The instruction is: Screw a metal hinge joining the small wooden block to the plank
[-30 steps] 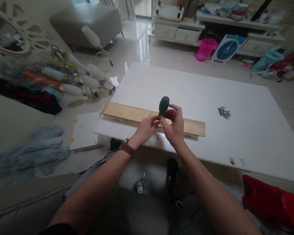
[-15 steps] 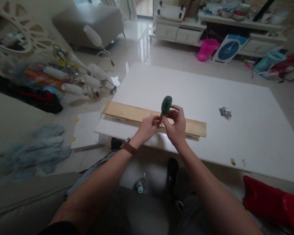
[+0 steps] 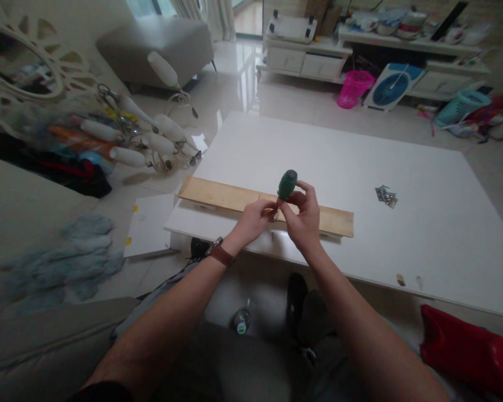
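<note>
A screwdriver with a green handle and dark end (image 3: pixel 288 184) stands tilted over a long wooden board (image 3: pixel 226 194), handle up. My right hand (image 3: pixel 304 215) is closed around its lower part with thumb and fingertips. Beside it my left hand (image 3: pixel 255 219) pinches near the screwdriver's shaft, low over the board. A small shiny metal piece (image 3: pixel 273 218) shows under the fingertips; what the left fingers grip is mostly hidden. The board lies along the near side of a large white panel (image 3: pixel 318 145).
Several metal hinges (image 3: pixel 386 195) lie in a pile on the panel's right. Two small pieces, one a yellow-black item (image 3: pixel 401 280), lie near its front edge. A red object (image 3: pixel 465 352) is at the lower right, a bottle (image 3: pixel 242 321) on the floor, a chandelier (image 3: pixel 159 139) at left.
The screwdriver handle leans slightly more to the right. Both hands stay at the same place on the board; the whole view has shifted a little.
</note>
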`<act>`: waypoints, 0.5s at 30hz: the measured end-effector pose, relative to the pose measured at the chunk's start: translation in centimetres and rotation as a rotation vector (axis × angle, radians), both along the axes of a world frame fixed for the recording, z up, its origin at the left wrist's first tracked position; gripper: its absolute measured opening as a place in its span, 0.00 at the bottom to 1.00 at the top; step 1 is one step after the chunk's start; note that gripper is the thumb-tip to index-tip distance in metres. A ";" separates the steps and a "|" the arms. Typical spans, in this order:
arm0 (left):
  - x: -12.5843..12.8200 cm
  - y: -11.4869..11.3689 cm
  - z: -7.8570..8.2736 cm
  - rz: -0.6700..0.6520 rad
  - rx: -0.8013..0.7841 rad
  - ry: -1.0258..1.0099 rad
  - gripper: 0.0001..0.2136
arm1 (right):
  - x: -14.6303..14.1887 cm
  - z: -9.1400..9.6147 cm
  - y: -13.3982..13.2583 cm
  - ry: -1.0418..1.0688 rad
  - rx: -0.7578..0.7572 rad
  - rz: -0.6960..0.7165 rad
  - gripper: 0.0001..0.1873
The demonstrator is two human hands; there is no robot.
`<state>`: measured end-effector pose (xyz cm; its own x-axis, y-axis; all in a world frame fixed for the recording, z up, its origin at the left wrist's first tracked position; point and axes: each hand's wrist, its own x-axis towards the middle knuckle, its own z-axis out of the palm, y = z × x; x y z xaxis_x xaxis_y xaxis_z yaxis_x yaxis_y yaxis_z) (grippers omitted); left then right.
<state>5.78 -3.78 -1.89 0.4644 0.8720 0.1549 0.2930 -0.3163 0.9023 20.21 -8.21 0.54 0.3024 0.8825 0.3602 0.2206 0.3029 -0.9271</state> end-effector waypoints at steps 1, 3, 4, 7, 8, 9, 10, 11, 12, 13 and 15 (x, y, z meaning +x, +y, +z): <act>-0.1 0.1 0.0 -0.004 0.015 0.017 0.08 | 0.0 0.0 0.0 0.012 -0.008 0.027 0.25; -0.2 0.2 -0.1 -0.008 0.048 0.046 0.08 | 0.1 0.1 0.0 0.028 -0.013 0.068 0.25; -0.2 0.2 0.0 -0.010 0.060 0.052 0.08 | 0.1 0.2 0.0 0.028 -0.011 0.080 0.25; -0.1 0.1 0.1 -0.006 0.092 0.056 0.09 | 0.1 0.2 0.1 0.015 0.002 0.066 0.26; 0.0 0.1 0.2 -0.007 0.100 0.058 0.09 | 0.1 0.2 0.2 0.014 0.002 0.047 0.27; 0.1 0.1 0.2 -0.011 0.103 0.057 0.09 | 0.2 0.1 0.2 0.016 0.001 0.022 0.27; 0.2 0.0 0.3 -0.017 0.100 0.054 0.09 | 0.2 0.1 0.3 0.020 0.000 -0.003 0.28; 0.2 0.0 0.3 -0.025 0.091 0.047 0.09 | 0.2 0.1 0.3 0.022 -0.001 -0.027 0.29; 0.2 0.0 0.4 -0.032 0.077 0.037 0.09 | 0.2 0.1 0.3 0.023 -0.001 -0.048 0.28; 0.2 0.1 0.4 -0.037 0.060 0.025 0.09 | 0.3 0.1 0.3 0.022 0.002 -0.063 0.28; 0.1 0.1 0.4 -0.038 0.023 -0.001 0.09 | 0.2 0.1 0.2 0.012 0.014 -0.065 0.28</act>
